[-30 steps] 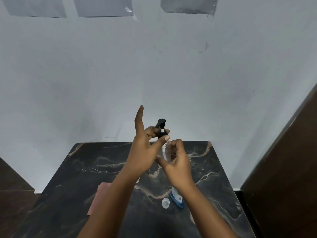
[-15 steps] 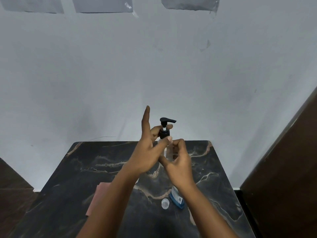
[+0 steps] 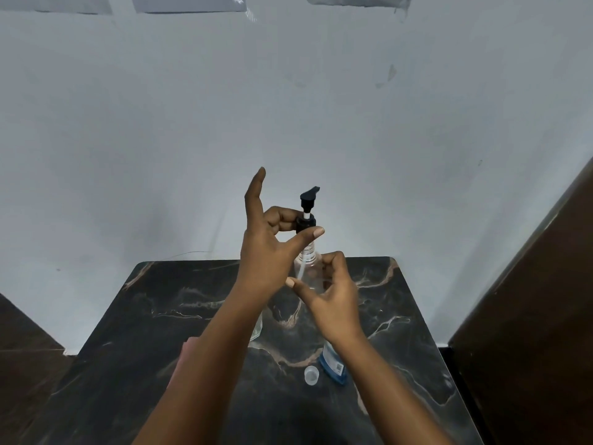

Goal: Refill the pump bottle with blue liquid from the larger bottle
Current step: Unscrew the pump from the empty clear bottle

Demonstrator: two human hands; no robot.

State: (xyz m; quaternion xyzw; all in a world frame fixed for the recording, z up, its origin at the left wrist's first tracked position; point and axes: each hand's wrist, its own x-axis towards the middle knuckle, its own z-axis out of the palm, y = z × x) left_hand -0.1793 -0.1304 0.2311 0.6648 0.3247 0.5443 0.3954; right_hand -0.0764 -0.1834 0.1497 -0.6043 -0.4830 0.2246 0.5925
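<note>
Head view — the only one supplied. My left hand (image 3: pixel 269 252) is raised above the dark marble-patterned table (image 3: pixel 199 303), thumb and curled middle fingers pinched around the black collar of the black plastic pump head (image 3: pixel 306 216); the index finger stands straight up, clear of everything. The collar sits above the threaded neck of the clear plastic pump bottle (image 3: pixel 308 268), and the thin white dip tube (image 3: pixel 300 271) runs down inside the bottle, so the pump is off its seat but not out. My right hand (image 3: pixel 333 297) wraps the bottle's body from the right, fingers closed on it, holding it upright off the table.

The relation that matters: the bottle's long axis is vertical, and the pump head lies straight above the neck along that axis, directly under my left fingers. I judge the lift must run straight up that line, or the tube will drag on the neck. The left hand is the nearer one.

The larger bottle with blue liquid (image 3: pixel 333 364) lies on the table under my right wrist, mostly hidden — its small translucent cap (image 3: pixel 311 375) sits just beside it. A pink cloth (image 3: pixel 184 358) shows under my left forearm. A clear glass object by that forearm is too obscured to identify.
</note>
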